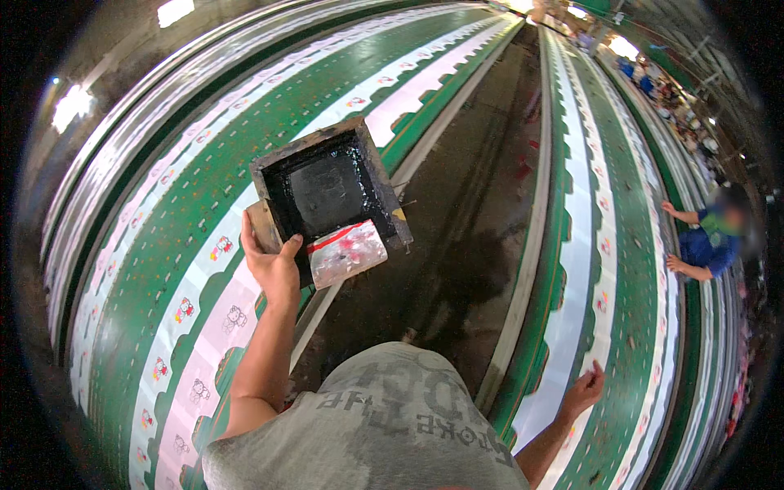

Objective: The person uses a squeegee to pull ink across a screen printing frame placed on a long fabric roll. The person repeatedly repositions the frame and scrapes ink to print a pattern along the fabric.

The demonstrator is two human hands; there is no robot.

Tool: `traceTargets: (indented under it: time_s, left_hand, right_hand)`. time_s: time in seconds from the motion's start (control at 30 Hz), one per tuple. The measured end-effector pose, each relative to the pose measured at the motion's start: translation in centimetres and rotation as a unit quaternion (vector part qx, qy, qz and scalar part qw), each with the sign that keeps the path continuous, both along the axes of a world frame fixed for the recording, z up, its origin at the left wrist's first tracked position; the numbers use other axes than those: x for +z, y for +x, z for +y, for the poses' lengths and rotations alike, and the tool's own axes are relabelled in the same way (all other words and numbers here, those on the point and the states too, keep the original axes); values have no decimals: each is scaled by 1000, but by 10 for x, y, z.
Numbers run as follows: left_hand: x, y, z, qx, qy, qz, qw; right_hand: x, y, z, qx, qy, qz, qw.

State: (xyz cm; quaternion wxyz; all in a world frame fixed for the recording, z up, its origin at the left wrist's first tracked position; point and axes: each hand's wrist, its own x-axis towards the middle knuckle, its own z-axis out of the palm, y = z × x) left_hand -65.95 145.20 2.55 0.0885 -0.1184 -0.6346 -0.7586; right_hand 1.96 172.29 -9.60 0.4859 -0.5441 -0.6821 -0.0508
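Note:
My left hand (276, 265) is closed around the edge of a small, deep wooden printing frame (265, 192), held up and tilted over the aisle. Its inside is dark and coated with wet, shiny black ink. A whitish, flat block (349, 255) with red smears and a red edge lies against the near side of the frame, beside my left thumb. My right hand (582, 394) is low on the right, its fingers loosely bent and apart. It appears to hold nothing, above a pale strip of scalloped cloth (603, 298) with small printed figures.
Long green tables (184, 220) with scalloped white and pink cloth strips (214, 339) run into the distance on both sides. Between them lies a dark, stained aisle floor (482, 196). A person in blue (709, 245) stands at the far right, hands at a table edge.

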Motion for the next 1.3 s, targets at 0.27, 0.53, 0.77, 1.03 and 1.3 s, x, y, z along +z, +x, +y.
traceTargets:
  time_s: [0.27, 0.53, 0.77, 1.03, 1.3]
  left_hand:
    - [28, -74, 75, 138, 60, 37, 988]
    - [-12, -147, 118, 334, 17, 65, 940]
    - [-116, -178, 230, 338, 12, 7, 941]
    - [-146, -178, 393, 301, -53, -133, 943]
    - [-152, -182, 457, 321, -92, -141, 932]
  right_hand:
    - [38, -217, 238, 255, -138, 121, 950]
    - [82, -463, 338, 527, -113, -34, 842]
    - [74, -573, 426, 635, -130, -156, 745]
    - [54, -677, 507, 704, -198, -172, 660]
    - [41, -809, 538, 847, -143, -165, 484]
